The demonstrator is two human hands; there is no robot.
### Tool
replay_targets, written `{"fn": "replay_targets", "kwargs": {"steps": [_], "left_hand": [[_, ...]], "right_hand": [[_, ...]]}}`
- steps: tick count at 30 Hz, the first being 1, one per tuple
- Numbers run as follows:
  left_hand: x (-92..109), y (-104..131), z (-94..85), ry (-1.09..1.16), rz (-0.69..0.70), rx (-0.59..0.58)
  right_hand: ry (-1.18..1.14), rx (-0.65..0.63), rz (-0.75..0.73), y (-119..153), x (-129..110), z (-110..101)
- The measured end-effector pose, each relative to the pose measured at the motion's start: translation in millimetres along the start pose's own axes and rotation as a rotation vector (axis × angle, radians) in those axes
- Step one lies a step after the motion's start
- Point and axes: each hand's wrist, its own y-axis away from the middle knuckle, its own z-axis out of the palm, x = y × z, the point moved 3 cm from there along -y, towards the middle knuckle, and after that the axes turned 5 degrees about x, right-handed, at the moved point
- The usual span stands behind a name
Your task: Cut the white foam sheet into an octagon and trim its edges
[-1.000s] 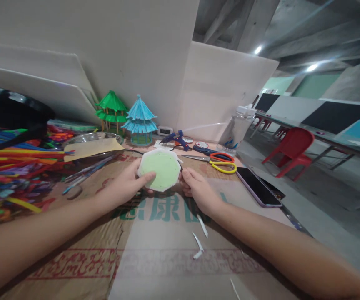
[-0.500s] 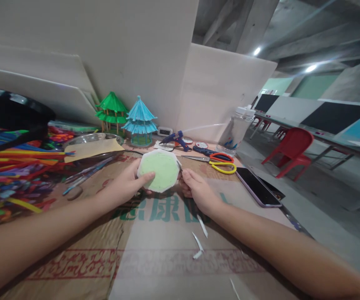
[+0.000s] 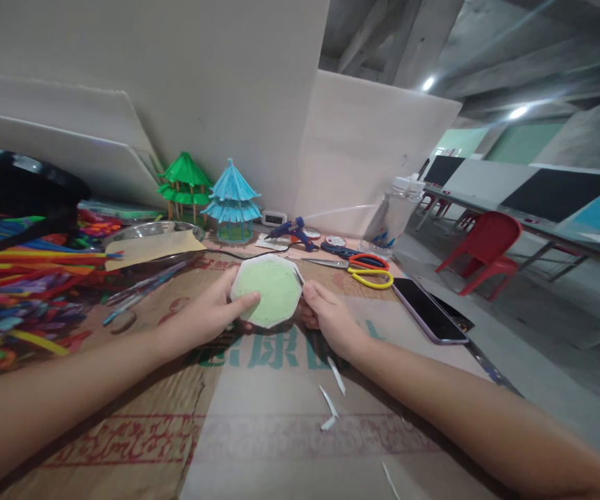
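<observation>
In front of me my left hand (image 3: 232,302) grips a flat, roughly octagonal disc (image 3: 267,288), pale green with a white rim. The thumb lies on the green face and the fingers are beneath. My right hand (image 3: 323,309) is closed at the disc's right edge, pinching a thin dark blade (image 3: 298,276) that touches the white rim; its handle is hidden in the fist. Below the hands, thin white offcuts (image 3: 337,376) lie on the printed cardboard (image 3: 138,437).
Behind the disc stand a blue model pavilion (image 3: 231,201), a green one (image 3: 184,182) and a glue gun (image 3: 296,231). Scissors (image 3: 370,271) and a phone (image 3: 429,310) lie right. Colourful pipe cleaners (image 3: 23,292) are heaped left. A clear bottle (image 3: 392,215) stands at the back.
The disc has shifted slightly down and to the right in my left hand. The blade still meets its right edge; the offcuts and the other items stay in place.
</observation>
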Motion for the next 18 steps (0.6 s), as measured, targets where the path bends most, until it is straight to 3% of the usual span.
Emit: {"fn": "replay_targets", "kwargs": {"steps": [18], "left_hand": [[-1.0, 2.3, 2.9, 0.038, -0.043, -0.003]], "right_hand": [[0.02, 0.007, -0.03, -2.1, 2.1, -1.0]]}}
